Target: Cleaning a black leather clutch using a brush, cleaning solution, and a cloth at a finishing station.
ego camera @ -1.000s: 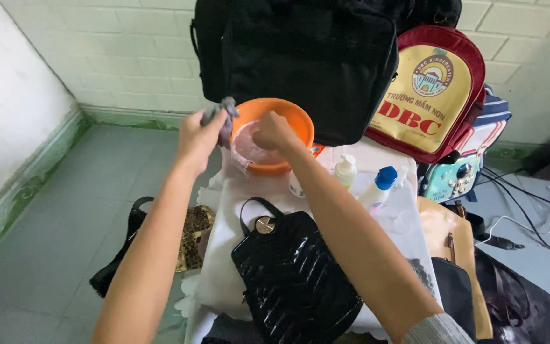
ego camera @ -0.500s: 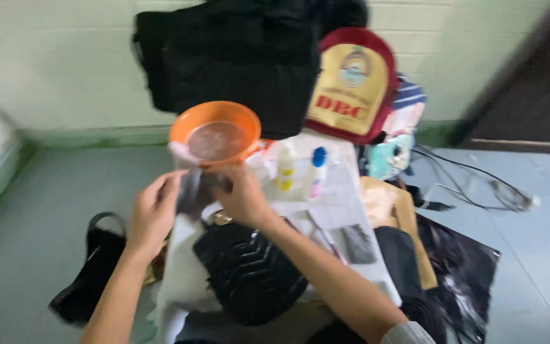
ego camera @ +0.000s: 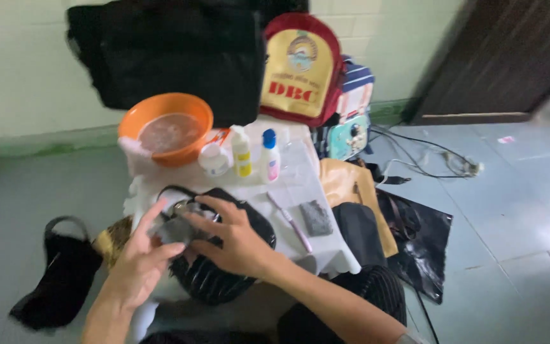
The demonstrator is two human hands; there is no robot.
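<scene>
Pressing down with fingers spread, the right hand [ego camera: 237,245] is resting on a black handbag [ego camera: 224,280] at the near edge of the small cloth-covered table [ego camera: 300,185], while the left hand [ego camera: 138,261], open and loosely curled, is touching a greyish rag [ego camera: 173,230] against the bag; an orange bowl [ego camera: 167,127] and two small bottles [ego camera: 256,153] are standing along the far edge

black handbag [ego camera: 224,280]: glossy, ribbed leather-like | basin [ego camera: 167,127]: smooth orange plastic | tabletop [ego camera: 300,185]: white cloth cover, matt | bottles [ego camera: 242,151]: plastic | floor [ego camera: 510,204]: smooth glossy tile
</scene>
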